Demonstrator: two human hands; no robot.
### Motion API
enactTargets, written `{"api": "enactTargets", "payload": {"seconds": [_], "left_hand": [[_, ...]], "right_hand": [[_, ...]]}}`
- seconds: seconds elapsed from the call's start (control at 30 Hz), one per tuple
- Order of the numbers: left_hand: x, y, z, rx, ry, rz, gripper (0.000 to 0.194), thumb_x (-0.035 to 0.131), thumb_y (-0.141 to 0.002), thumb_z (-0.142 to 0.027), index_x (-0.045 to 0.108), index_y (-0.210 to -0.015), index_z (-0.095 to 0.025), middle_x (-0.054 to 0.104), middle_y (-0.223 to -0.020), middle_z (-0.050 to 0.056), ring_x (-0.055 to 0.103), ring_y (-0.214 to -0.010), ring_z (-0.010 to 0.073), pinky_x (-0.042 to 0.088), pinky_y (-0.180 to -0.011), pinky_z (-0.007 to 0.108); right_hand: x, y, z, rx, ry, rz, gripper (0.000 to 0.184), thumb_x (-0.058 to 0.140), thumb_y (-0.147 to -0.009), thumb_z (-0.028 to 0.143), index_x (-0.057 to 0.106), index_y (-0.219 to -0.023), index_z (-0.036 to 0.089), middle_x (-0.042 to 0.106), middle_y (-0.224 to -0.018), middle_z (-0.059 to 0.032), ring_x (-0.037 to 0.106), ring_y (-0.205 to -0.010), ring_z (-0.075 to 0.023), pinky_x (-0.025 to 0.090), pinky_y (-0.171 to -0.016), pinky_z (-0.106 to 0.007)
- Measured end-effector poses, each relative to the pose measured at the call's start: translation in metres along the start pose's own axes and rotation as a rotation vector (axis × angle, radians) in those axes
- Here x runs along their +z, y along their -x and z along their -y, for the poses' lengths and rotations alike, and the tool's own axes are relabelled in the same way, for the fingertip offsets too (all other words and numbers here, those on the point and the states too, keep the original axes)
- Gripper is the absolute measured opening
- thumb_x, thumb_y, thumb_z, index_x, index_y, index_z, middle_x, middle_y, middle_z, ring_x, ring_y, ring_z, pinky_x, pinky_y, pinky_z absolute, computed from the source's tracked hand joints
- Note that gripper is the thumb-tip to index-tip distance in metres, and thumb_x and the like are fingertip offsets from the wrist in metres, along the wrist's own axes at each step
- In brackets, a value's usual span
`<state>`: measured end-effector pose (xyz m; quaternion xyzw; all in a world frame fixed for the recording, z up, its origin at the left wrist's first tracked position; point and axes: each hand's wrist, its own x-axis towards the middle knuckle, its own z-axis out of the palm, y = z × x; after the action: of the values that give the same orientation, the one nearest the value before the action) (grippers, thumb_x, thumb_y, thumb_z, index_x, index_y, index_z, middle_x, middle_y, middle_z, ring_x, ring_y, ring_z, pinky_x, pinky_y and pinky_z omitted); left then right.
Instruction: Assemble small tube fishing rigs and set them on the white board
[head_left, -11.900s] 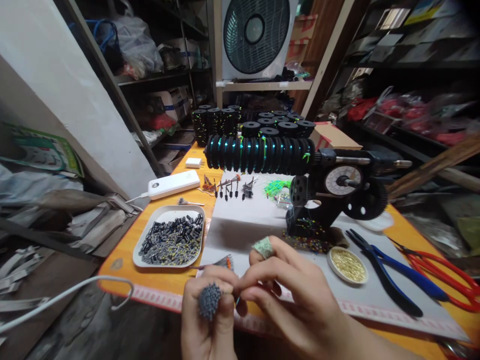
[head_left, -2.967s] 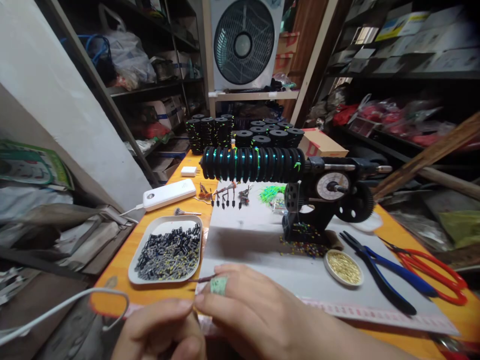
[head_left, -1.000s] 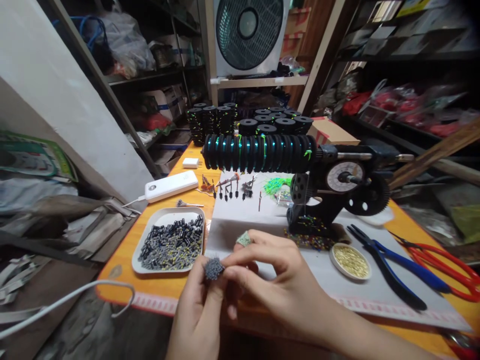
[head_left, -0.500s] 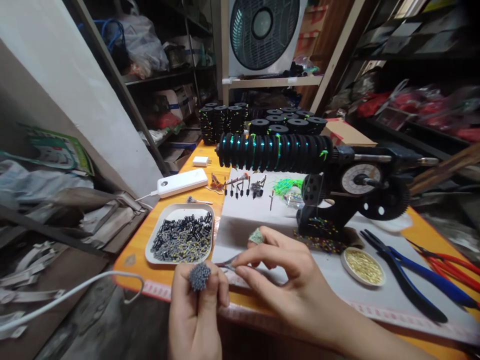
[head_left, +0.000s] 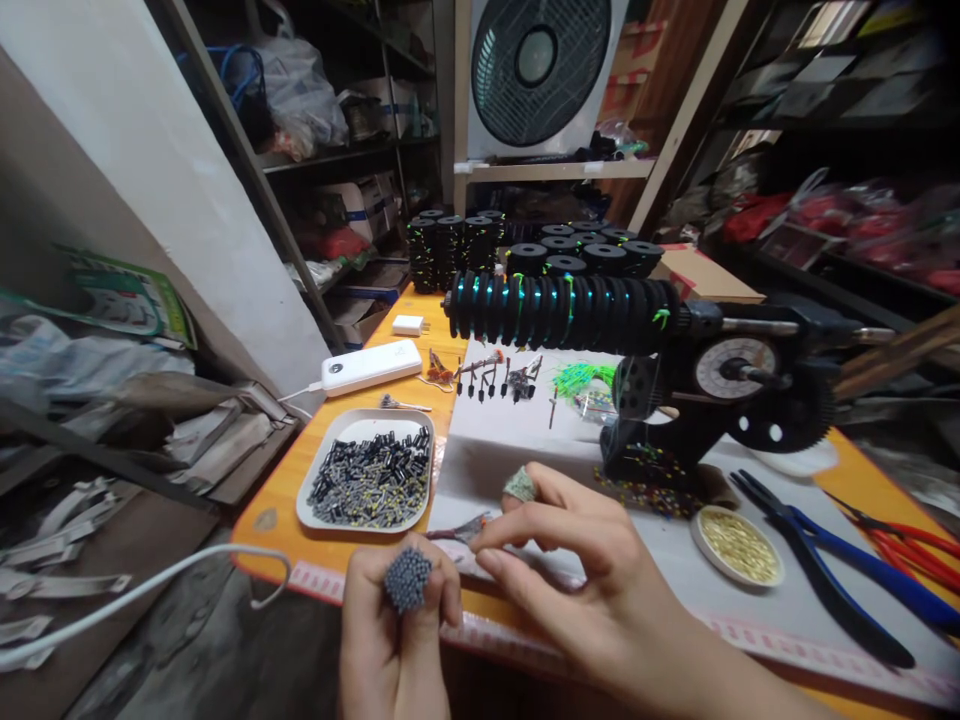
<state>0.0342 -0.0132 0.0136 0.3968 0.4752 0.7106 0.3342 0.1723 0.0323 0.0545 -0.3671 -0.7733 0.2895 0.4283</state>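
My left hand (head_left: 397, 630), in the lower middle, is closed round a tight bundle of thin grey rods (head_left: 409, 578), whose ends face up towards me. Beside it on the right, my right hand (head_left: 592, 560) has thumb and forefinger brought together in a pinch. What lies between those fingertips, if anything, is too small to make out. A greenish wrap (head_left: 519, 486) covers the tip of another right finger. Just past the pinch is a small dark piece with a frayed end (head_left: 466, 528); whether the fingers touch it I cannot tell.
A white tray (head_left: 306, 510) of small black and grey tubes stands behind my left hand. Right of my hands are a dish of gold bits (head_left: 739, 548) and blue-handled pliers (head_left: 832, 570). Behind stands a black machine (head_left: 652, 420) carrying a row of black discs (head_left: 562, 312).
The view has shifted slightly, so the table things sit a little further right. Both hands keep nearly the same pose; the right fingertips sit slightly lower beside the frayed piece.
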Motion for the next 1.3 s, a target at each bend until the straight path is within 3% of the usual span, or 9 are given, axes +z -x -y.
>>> {"api": "enactTargets", "payload": {"seconds": [0.37, 0.47, 0.67, 0.83, 1.0, 1.07, 1.17, 1.23, 1.3], "left_hand": [[0.01, 0.002, 0.0, -0.152, 0.027, -0.03, 0.021, 0.07, -0.089, -0.042, 0.063, -0.08, -0.024, 0.06, -0.071, -0.004, 0.054, -0.061, 0.0113, 0.047, -0.061, 0.022], [0.012, 0.0, -0.002, -0.088, 0.168, -0.046, 0.022, 0.073, -0.087, -0.04, 0.063, -0.077, -0.023, 0.065, -0.089, -0.002, 0.053, -0.058, 0.0083, 0.048, -0.063, 0.024], [0.006, -0.007, -0.003, 0.068, 0.311, 0.017, 0.026, 0.07, -0.089, -0.037, 0.058, -0.072, -0.022, 0.054, -0.058, -0.005, 0.046, -0.054, 0.0113, 0.04, -0.052, 0.024], [0.0, -0.021, -0.013, 0.247, 0.261, -0.217, 0.039, 0.078, -0.082, -0.038, 0.05, -0.06, -0.021, 0.043, -0.052, -0.006, 0.048, -0.065, 0.0136, 0.047, -0.074, 0.026], [0.0, -0.02, -0.009, -0.064, 0.27, 0.072, 0.015, 0.073, -0.088, -0.031, 0.063, -0.078, -0.024, 0.057, -0.07, -0.005, 0.051, -0.057, 0.0103, 0.046, -0.053, 0.021], [0.004, -0.015, -0.006, -0.168, 0.2, 0.047, 0.011, 0.078, -0.083, -0.033, 0.071, -0.088, -0.026, 0.06, -0.081, -0.003, 0.055, -0.066, 0.0096, 0.048, -0.059, 0.018], [0.011, -0.015, -0.005, -0.082, 0.152, 0.033, 0.015, 0.083, -0.077, -0.035, 0.077, -0.09, -0.027, 0.062, -0.093, 0.0, 0.059, -0.077, 0.0116, 0.05, -0.069, 0.018], [0.013, -0.018, -0.008, 0.0, 0.265, 0.138, 0.013, 0.08, -0.08, -0.037, 0.076, -0.076, -0.026, 0.063, -0.084, 0.0, 0.058, -0.074, 0.0121, 0.051, -0.071, 0.02], [0.011, -0.021, -0.012, -0.065, 0.395, 0.218, 0.02, 0.076, -0.083, -0.041, 0.073, -0.071, -0.025, 0.061, -0.065, -0.002, 0.054, -0.062, 0.0104, 0.05, -0.066, 0.02]], "right_hand": [[0.002, 0.0, -0.006, -0.036, -0.122, -0.034, 0.012, 0.068, -0.089, 0.015, 0.08, -0.087, 0.018, 0.051, -0.068, -0.0006, 0.05, -0.064, -0.0142, 0.04, -0.055, -0.024], [0.001, 0.002, -0.004, -0.046, -0.079, 0.004, 0.011, 0.066, -0.084, 0.008, 0.074, -0.082, 0.014, 0.047, -0.072, 0.0004, 0.049, -0.065, -0.0127, 0.038, -0.054, -0.023], [-0.004, 0.001, -0.003, -0.148, -0.039, 0.083, 0.01, 0.059, -0.089, 0.009, 0.066, -0.092, 0.015, 0.047, -0.079, -0.0001, 0.049, -0.07, -0.0124, 0.041, -0.059, -0.022], [-0.011, -0.001, -0.007, -0.167, 0.025, -0.003, 0.012, 0.057, -0.089, 0.007, 0.061, -0.091, 0.018, 0.046, -0.08, 0.0008, 0.049, -0.072, -0.0129, 0.045, -0.064, -0.023], [-0.013, -0.003, -0.006, -0.103, 0.009, -0.026, 0.008, 0.056, -0.097, 0.017, 0.059, -0.093, 0.023, 0.056, -0.079, 0.0016, 0.055, -0.079, -0.0152, 0.047, -0.075, -0.027], [-0.013, -0.003, -0.001, -0.077, -0.005, -0.023, 0.009, 0.055, -0.098, 0.018, 0.057, -0.092, 0.024, 0.058, -0.077, 0.0031, 0.057, -0.081, -0.0151, 0.047, -0.085, -0.029], [-0.013, -0.002, 0.01, -0.062, 0.003, 0.01, 0.008, 0.055, -0.097, 0.019, 0.058, -0.091, 0.023, 0.059, -0.08, 0.002, 0.059, -0.085, -0.0157, 0.049, -0.087, -0.029], [-0.013, -0.001, 0.016, -0.081, 0.02, 0.028, 0.008, 0.055, -0.096, 0.017, 0.06, -0.091, 0.022, 0.057, -0.081, 0.0003, 0.058, -0.085, -0.0156, 0.051, -0.078, -0.025], [-0.013, -0.003, 0.016, -0.16, 0.068, 0.051, 0.011, 0.053, -0.094, 0.013, 0.062, -0.092, 0.019, 0.054, -0.081, -0.0011, 0.056, -0.079, -0.0144, 0.052, -0.071, -0.023]]}}
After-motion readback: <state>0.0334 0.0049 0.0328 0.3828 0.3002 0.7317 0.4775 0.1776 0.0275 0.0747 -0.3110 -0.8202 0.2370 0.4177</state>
